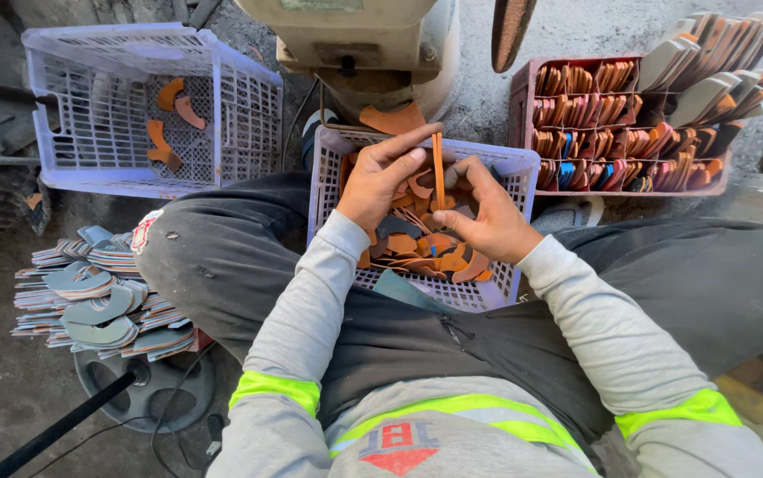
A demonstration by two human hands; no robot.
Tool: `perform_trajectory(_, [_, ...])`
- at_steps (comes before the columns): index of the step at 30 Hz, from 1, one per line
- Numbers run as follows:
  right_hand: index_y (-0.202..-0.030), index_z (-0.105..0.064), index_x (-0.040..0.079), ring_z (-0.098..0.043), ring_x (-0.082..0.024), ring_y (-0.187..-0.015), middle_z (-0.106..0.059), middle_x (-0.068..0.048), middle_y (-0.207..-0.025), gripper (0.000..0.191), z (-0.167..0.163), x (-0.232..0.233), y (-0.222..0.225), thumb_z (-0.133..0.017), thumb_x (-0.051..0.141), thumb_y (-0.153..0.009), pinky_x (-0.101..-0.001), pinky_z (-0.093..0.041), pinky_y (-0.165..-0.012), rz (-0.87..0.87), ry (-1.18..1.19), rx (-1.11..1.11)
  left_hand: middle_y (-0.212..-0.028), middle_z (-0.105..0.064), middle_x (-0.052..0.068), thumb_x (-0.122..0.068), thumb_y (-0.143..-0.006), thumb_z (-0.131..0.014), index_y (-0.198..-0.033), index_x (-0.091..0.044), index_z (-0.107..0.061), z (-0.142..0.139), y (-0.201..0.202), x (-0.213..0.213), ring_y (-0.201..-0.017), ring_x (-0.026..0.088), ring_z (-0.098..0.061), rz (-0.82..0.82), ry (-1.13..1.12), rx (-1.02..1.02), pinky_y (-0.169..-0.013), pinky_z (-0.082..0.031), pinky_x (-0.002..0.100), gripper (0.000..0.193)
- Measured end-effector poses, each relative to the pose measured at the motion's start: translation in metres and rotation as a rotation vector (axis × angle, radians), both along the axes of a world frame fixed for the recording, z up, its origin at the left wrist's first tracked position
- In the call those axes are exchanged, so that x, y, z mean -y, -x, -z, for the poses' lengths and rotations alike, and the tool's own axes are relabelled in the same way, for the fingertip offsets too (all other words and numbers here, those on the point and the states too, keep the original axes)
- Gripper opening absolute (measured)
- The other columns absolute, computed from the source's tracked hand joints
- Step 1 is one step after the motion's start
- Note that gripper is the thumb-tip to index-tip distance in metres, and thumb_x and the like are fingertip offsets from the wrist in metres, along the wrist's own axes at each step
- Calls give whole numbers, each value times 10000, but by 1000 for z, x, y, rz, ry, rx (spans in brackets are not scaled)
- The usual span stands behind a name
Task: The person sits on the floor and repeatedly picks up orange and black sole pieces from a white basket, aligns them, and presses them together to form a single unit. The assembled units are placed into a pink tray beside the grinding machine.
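A seated worker in dark trousers and a grey top with yellow-green bands bends over a lilac basket [333, 181] wedged between the knees, a beige machine [373, 44] standing just beyond it. The basket holds a loose heap of curved orange and grey pieces [417, 252].

To the left, on the ground, a larger lilac basket [249, 106] contains only a few orange pieces [169, 124]. To the right, a dark red crate [523, 115] is packed with upright rows of similar pieces, with grey ones fanned out above its far corner. By the left thigh, a stack [98, 296] of flat grey curved pieces lies in layers, partly over a round black base [169, 394].

Both hands meet over the near basket. The left hand [381, 181] has its fingers curled, thumb and forefinger pinching a thin orange strip [438, 168] that stands upright, edge-on to the camera. The right hand [488, 217] is cupped just beside it, its fingertips closed on the lower part of the same strip, above the heap.
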State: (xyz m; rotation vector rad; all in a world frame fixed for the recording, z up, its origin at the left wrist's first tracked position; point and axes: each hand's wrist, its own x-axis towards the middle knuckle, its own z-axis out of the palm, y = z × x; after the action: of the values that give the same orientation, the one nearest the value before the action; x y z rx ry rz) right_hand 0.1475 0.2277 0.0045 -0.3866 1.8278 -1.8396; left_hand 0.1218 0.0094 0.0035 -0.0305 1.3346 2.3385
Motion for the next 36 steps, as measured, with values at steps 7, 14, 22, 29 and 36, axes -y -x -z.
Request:
perform_trajectory(7, [-1214, -434, 58, -559, -119, -1124, -531, -38, -1164, 389, 5, 1, 3, -724, 103, -959, -306, -509, -1006, -19, 26, 66, -1260, -717, 106, -96, -1041, -659, -1462, 12, -583, 0, 0, 1, -1149, 160, -673, -18, 53, -53, -1053, -533, 299, 442])
perform_trajectory(14, [-1342, -399, 36, -601, -124, -1186, -583, -51, -1262, 471, 4, 4, 1, -658, 55, -949, -305, -536, -1015, 71, 23, 85, -1216, -743, 141, -109, -991, -705, -1429, 20, -558, 16, 1, -5, -1062, 147, -713, -78, 140, -3, -884, -561, 270, 479])
perform_trajectory(22, [-1180, -620, -8, -590, -60, -889, -678, -31, -989, 183, 24, -2, 6, -543, 142, -1108, -243, -494, -797, 269, -137, 26, -1058, -763, 169, -138, -979, -708, -1282, 69, -653, 34, 0, -3, -876, 227, -771, -249, 137, 147, -785, -650, 333, 371])
perform_trajectory(29, [-1179, -618, -19, -598, -74, -910, -697, -49, -1029, 241, 17, -12, 13, -525, 202, -1154, -258, -512, -838, 460, -93, -123, -1041, -757, 189, -198, -1016, -644, -1280, 79, -638, 38, 0, 0, -876, 270, -791, -283, 116, 194, -794, -667, 375, 383])
perform_trajectory(36, [-1340, -587, -37, -739, -197, -897, -744, -183, -995, 362, 10, 13, 0, -563, 200, -1067, -332, -553, -786, 398, -408, -262, -1134, -732, 171, -213, -1016, -638, -1314, 41, -628, 48, -9, -19, -953, 269, -765, -230, 32, 227, -850, -657, 379, 391])
